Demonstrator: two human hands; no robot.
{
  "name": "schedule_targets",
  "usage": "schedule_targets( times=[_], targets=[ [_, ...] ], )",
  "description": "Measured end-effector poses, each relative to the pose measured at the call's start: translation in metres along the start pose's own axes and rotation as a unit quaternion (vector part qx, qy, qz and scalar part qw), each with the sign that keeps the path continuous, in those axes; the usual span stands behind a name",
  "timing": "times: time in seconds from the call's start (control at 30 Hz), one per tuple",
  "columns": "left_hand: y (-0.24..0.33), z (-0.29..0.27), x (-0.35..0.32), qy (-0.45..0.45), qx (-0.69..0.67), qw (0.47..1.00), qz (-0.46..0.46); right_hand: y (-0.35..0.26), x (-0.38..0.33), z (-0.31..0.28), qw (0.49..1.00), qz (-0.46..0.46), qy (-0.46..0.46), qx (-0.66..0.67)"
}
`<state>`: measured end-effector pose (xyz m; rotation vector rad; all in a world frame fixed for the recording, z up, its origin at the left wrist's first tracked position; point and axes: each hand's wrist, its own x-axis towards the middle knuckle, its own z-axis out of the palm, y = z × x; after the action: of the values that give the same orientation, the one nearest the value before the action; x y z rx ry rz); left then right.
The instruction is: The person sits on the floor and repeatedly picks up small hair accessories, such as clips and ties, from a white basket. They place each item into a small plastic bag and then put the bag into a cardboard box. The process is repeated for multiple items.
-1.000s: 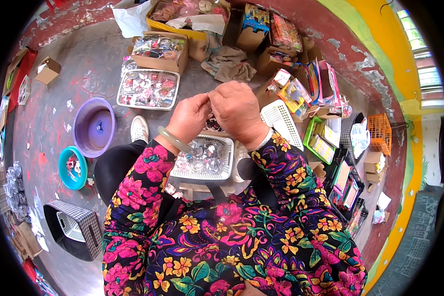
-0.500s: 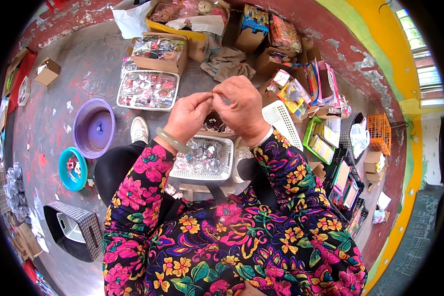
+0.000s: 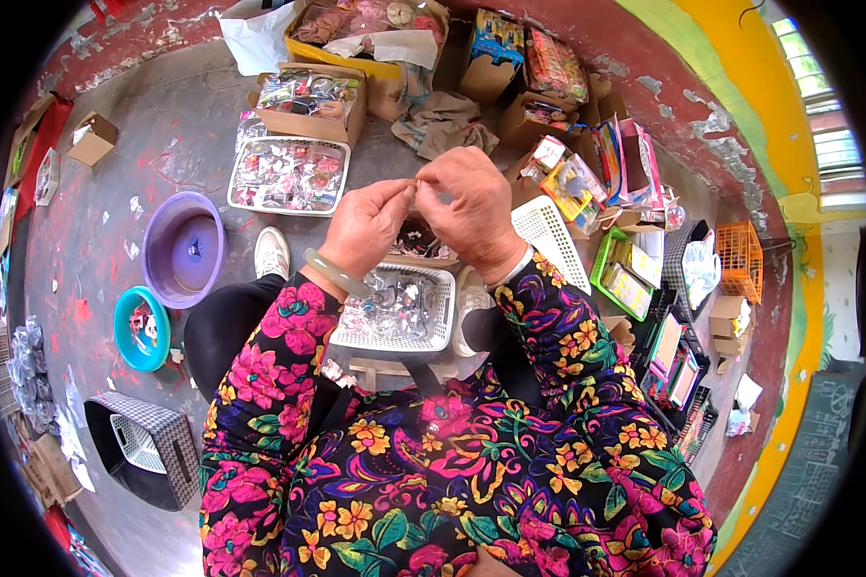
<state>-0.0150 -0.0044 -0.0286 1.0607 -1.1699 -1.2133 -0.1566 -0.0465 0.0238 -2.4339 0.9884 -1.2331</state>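
- Box (image 3: 423, 261) of dark items (image 3: 416, 238): below the hands, partly hidden.
- Left hand (image 3: 370, 223): pinched; cannot tell what, if anything, it holds.
- Right hand (image 3: 470, 207): likewise pinched, fingertips at the left's.
- Basket (image 3: 390, 342): just beside the box, holding packets (image 3: 404, 303).
- Purple tub (image 3: 178, 269): farther left.

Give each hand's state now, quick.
Left hand: closed in a pinch; anything held can't be told.
Right hand: also pinched closed; anything held can't be told.
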Motion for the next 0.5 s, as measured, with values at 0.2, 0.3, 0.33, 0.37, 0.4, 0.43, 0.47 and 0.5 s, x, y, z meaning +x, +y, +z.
schedule_targets(
  times=[0.2,0.3,0.33,0.37,0.4,0.43,0.47,0.5],
  targets=[
    [0.016,-0.003,0.001,0.013,-0.112,0.988,-0.101,0.012,-0.002,-0.001,0.949,0.228,0.004,0.216],
    [0.028,-0.006,0.001,0.007,-0.184,0.970,-0.158,0.016,0.003,-0.010,0.868,0.339,0.005,0.362],
    [0.028,-0.007,0.001,0.009,-0.200,0.966,-0.163,0.019,0.003,-0.012,0.847,0.362,0.008,0.389],
    [0.027,-0.009,0.002,0.010,-0.216,0.962,-0.167,0.021,0.004,-0.012,0.840,0.363,0.013,0.403],
    [0.027,-0.010,0.002,0.012,-0.232,0.957,-0.172,0.023,0.004,-0.013,0.832,0.365,0.019,0.418],
    [0.027,-0.011,0.002,0.009,-0.244,0.955,-0.169,0.024,0.005,-0.013,0.824,0.366,0.024,0.432],
    [0.027,-0.013,0.002,0.006,-0.255,0.953,-0.166,0.024,0.005,-0.013,0.822,0.369,0.024,0.433],
    [0.027,-0.014,0.002,0.003,-0.266,0.950,-0.163,0.024,0.006,-0.013,0.820,0.371,0.023,0.435]
  ],
)
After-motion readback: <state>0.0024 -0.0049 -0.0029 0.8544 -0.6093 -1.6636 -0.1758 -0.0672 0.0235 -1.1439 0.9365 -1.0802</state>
